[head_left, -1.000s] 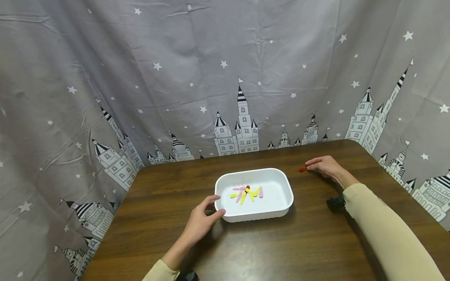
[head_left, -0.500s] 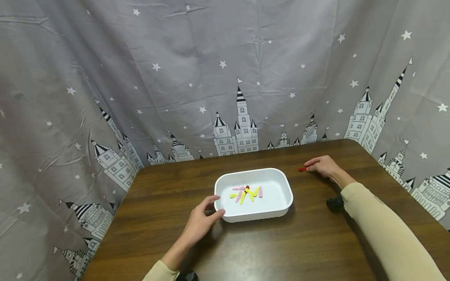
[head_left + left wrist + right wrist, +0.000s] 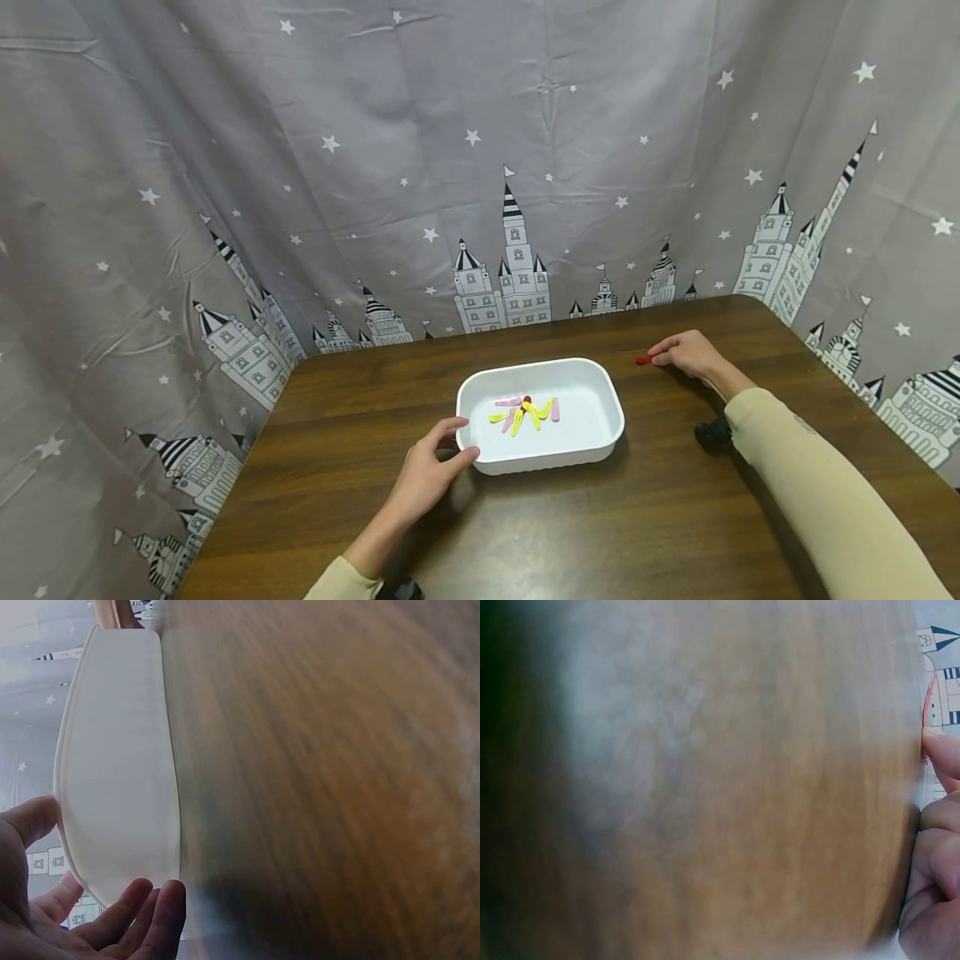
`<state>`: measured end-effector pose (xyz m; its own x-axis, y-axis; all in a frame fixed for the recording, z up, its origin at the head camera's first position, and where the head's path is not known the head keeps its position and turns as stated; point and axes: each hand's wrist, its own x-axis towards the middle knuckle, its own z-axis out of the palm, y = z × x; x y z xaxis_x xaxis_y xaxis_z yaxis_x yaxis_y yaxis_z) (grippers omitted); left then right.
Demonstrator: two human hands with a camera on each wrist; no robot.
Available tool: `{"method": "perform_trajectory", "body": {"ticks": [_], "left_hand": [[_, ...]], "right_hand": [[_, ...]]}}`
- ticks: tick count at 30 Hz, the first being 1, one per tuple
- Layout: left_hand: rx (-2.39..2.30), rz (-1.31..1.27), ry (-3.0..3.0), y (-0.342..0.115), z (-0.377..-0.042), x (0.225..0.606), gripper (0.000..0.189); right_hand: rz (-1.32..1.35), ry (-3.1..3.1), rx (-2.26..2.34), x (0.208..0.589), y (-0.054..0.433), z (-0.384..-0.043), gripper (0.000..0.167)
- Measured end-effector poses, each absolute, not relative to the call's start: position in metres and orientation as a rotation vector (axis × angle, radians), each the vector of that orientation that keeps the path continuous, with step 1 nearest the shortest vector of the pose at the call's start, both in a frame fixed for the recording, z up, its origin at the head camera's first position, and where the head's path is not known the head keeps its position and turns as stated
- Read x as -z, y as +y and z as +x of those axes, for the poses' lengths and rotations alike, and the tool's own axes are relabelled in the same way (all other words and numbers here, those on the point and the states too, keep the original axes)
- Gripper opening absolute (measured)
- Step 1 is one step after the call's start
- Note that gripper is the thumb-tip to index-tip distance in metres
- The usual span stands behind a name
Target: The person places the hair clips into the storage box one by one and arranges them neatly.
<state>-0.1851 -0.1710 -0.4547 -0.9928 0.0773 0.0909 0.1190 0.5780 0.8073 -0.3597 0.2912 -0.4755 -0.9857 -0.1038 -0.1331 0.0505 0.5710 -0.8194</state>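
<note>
A white rectangular tray (image 3: 540,459) stands near the middle of the table, with several yellow hair clips (image 3: 532,414), pink hair clips (image 3: 555,409) and a red one in it. My left hand (image 3: 427,473) holds the tray's left end, thumb at the near corner. In the left wrist view, its fingers (image 3: 124,907) lie against the tray's outer wall. Beyond the tray's right side, my right hand (image 3: 693,354) pinches a red hair clip (image 3: 643,360) at the tabletop. The right wrist view shows only part of that clip (image 3: 929,701) beside a fingertip.
The brown wooden table (image 3: 570,533) extends around the tray. A grey curtain (image 3: 390,108) printed with stars and castles hangs behind the table and along its sides. A black wrist strap device (image 3: 713,434) sits under the right forearm.
The head view shifts very slightly. Both hands, the tray and the red hair clip stay almost where they were.
</note>
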Motion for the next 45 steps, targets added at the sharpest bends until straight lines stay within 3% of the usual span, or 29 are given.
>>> {"method": "perform_trajectory", "body": {"ticks": [45], "left_hand": [[1.414,-0.187,-2.750,-0.1712,-0.1835,0.4532,0.046]], "right_hand": [[-0.237,2.758,1.158,0.4713,0.2828,-0.3534,0.018]]}}
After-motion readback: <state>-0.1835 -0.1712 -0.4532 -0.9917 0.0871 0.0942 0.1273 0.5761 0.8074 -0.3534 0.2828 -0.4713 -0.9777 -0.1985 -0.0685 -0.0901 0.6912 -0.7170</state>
